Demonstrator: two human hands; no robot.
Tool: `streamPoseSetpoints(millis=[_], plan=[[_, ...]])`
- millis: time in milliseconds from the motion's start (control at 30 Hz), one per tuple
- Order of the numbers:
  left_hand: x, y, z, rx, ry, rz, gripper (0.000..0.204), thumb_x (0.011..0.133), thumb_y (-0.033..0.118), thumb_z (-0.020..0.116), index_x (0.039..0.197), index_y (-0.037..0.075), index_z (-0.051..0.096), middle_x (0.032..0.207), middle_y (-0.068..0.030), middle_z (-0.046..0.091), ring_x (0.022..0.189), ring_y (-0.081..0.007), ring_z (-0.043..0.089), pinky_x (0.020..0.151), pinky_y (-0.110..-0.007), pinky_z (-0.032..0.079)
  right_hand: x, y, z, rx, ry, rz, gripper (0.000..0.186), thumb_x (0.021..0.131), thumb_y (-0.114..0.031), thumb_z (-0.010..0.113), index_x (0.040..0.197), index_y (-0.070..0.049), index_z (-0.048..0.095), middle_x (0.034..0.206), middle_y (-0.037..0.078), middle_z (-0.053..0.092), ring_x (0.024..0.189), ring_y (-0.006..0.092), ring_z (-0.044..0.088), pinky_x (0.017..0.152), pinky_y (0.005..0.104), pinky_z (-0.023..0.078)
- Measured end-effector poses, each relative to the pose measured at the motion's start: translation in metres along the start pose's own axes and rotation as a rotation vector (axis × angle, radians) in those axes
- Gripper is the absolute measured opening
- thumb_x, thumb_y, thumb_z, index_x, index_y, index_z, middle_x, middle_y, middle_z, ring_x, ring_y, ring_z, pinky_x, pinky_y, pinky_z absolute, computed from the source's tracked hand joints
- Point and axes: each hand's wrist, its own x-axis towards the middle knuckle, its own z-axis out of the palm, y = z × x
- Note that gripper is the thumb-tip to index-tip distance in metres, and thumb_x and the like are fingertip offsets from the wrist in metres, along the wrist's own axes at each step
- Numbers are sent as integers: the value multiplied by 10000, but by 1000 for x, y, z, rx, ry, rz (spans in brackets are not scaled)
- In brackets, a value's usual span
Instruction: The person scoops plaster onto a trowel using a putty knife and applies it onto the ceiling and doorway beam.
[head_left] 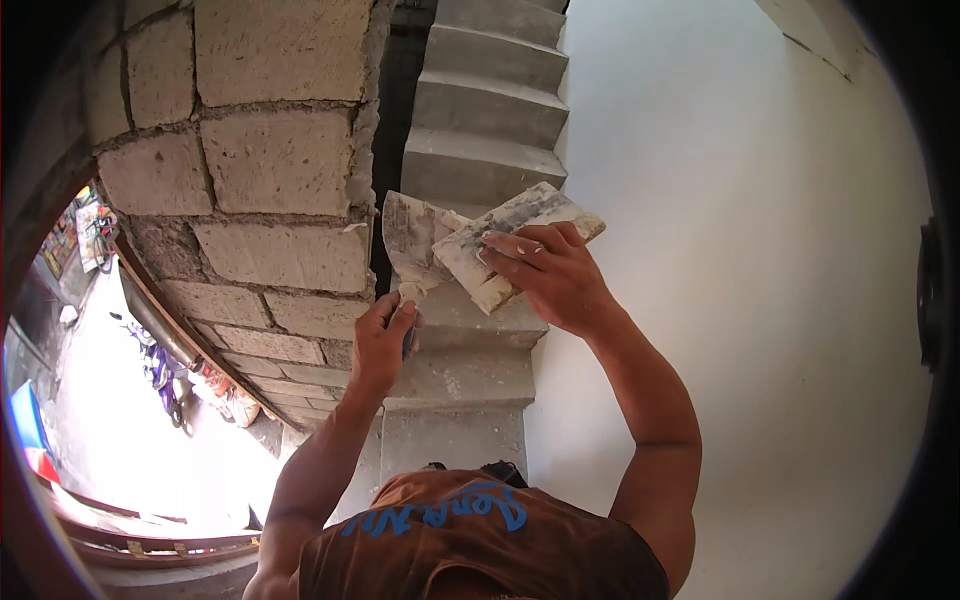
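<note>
My left hand [382, 340] is closed round the handle of a wide putty knife [412, 235], whose broad blade is smeared with pale plaster and points up and away from me. In my right hand [560, 275] is a flat rectangular board [500, 235], stained white and grey, held tilted with the fingers spread over its upper face. The board's left corner meets or overlaps the putty knife's blade; whether they touch I cannot tell. Both tools are held in the air above the stairs, and white residue marks my right fingers.
Bare concrete stairs [490, 100] run away from me, with a dark gap along their left side. A rough block wall [280, 160] stands at the left, a smooth pale wall [760, 300] at the right. Beyond a lower-left opening, a purple bicycle or motorbike [160, 365] shows in bright light.
</note>
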Motion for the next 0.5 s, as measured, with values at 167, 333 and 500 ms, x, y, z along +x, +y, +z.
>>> streamPoseSetpoints(millis=[167,333,500], plan=[[2,3,14,-32,46,35,244,1009,256,588,1030,16,628,769,-23,621,556,-73,522,485,-232,406,-14,8,8,-55,-172,-9,477,766,-92,716,1235,-160,658,1272,-24,639,1100,194,572,946,367,437],[22,4,23,-83,144,83,212,1011,233,555,958,37,618,758,-18,607,539,-72,517,444,-246,393,-10,36,-43,-88,-61,41,444,774,-87,712,1211,-152,669,1223,-21,666,1056,209,584,930,373,443],[31,-31,13,-79,150,44,192,991,211,557,909,43,602,726,-40,601,477,-106,524,416,-267,401,48,119,-141,-583,541,27,454,801,-41,690,1236,-169,663,1203,-12,675,1075,217,590,938,394,431]])
